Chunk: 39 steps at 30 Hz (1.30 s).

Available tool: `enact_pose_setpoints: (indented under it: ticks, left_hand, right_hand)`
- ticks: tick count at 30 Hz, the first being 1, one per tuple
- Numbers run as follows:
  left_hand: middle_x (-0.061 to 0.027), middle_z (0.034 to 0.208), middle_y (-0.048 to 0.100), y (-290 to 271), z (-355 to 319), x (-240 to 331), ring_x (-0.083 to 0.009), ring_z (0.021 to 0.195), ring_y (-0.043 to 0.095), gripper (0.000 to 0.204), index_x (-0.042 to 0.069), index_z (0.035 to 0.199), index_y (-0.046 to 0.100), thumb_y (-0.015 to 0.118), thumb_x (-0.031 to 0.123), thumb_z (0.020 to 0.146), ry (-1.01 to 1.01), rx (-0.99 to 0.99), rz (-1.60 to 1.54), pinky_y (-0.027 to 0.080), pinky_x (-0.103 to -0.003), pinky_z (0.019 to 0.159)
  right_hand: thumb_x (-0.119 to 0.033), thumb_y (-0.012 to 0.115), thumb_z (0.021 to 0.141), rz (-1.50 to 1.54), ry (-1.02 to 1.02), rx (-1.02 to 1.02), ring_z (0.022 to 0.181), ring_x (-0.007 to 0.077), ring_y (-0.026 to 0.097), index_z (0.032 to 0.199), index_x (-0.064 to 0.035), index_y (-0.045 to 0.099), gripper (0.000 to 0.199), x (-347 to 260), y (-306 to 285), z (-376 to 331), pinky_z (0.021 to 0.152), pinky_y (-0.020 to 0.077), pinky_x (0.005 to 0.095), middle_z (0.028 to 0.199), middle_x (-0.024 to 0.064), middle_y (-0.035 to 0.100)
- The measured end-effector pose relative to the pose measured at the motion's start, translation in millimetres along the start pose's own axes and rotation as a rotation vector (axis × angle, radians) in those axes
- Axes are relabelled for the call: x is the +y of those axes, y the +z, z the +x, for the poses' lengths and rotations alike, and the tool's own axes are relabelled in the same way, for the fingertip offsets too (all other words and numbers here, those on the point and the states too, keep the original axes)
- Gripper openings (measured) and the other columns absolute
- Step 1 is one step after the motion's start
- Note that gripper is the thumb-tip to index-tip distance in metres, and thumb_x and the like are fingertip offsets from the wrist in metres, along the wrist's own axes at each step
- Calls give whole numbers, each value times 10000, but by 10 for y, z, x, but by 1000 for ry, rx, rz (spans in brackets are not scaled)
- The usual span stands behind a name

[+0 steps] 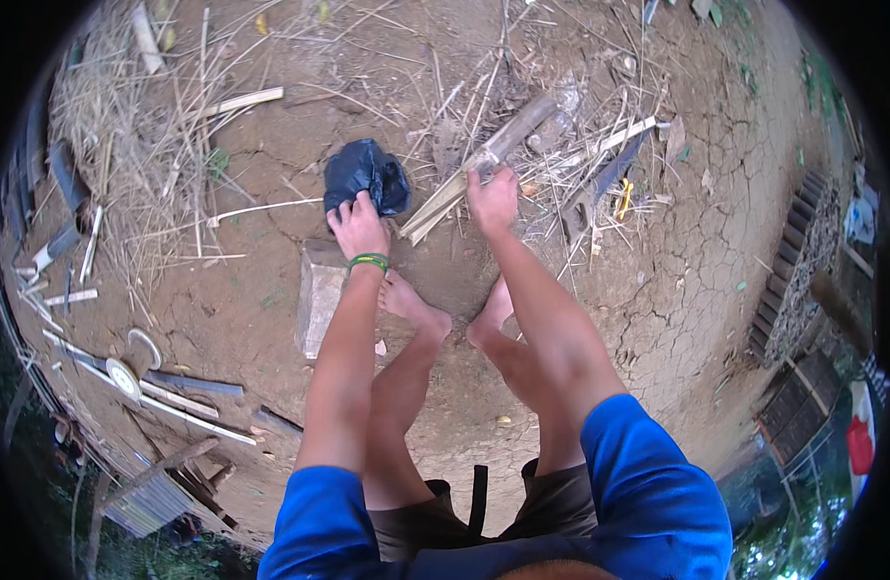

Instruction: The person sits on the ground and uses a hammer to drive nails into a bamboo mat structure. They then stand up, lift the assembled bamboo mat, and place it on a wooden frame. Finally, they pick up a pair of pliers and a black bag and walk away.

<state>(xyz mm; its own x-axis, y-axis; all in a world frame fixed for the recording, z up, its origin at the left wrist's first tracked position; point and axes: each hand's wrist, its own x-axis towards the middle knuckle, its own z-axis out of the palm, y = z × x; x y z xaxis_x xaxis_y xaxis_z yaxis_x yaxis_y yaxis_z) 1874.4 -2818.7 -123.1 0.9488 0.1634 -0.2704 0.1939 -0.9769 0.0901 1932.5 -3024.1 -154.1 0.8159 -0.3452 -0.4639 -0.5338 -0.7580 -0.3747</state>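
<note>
My left hand [361, 230], with a green band at the wrist, has its fingers closed on the near edge of a crumpled black plastic bag [367, 174] on the dirt. My right hand [493, 200] is closed around the near part of a bundle of pale split bamboo strips [435, 211]. Just beyond it, a thicker bamboo piece [522, 128] slants away to the right. Right of that hand lies a handsaw [578, 215] with a dark blade, and a small yellow-handled tool [624, 198] beside it. My fingers partly hide what they grip.
A wooden block [319, 300] lies near my left foot. Straw and dry sticks [135, 145] cover the ground at far left. Dark pipes [68, 179], long strips [189, 416] and a round white object [124, 377] lie at left. Corrugated sheeting [788, 261] is at right.
</note>
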Motion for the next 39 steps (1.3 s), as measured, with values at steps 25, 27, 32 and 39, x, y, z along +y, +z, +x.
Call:
enact_pose_setpoints:
  ticks: [25, 27, 32, 39]
  left_hand:
    - [-74, 813, 514, -117, -312, -801, -178, 733, 465, 178, -10, 876, 499, 662, 1, 806, -340, 253, -796, 423, -307, 724]
    - [-63, 823, 526, -78, -331, -873, -156, 757, 464, 171, -17, 899, 501, 652, -4, 820, -388, 260, -797, 424, -293, 737]
    - [-67, 863, 577, -93, -291, -855, -145, 780, 512, 196, -38, 971, 510, 645, -9, 832, -375, 224, -866, 442, -277, 756]
    - [-52, 914, 668, 52, -51, -665, -128, 829, 589, 219, -71, 1027, 626, 630, 45, 841, -408, 41, -1031, 466, -267, 764]
  right_hand:
    - [-230, 718, 749, -103, 115, -103, 1001, 465, 615, 1316, -6, 270, 757, 2277, -744, 344, 919, 480, 498, 1065, 306, 613]
    - [-117, 700, 746, -177, -73, 137, 1009, 429, 597, 1293, 4, 359, 657, 2238, -897, 245, 915, 476, 473, 1100, 264, 594]
    - [-13, 668, 777, -8, -122, 600, 889, 394, 614, 1263, 1, 480, 521, 2647, -1366, 478, 840, 495, 448, 1038, 189, 624]
    - [-291, 754, 777, 3, 130, 479, 788, 368, 657, 958, -34, 665, 326, 3445, -1255, 1278, 755, 507, 473, 811, 176, 681]
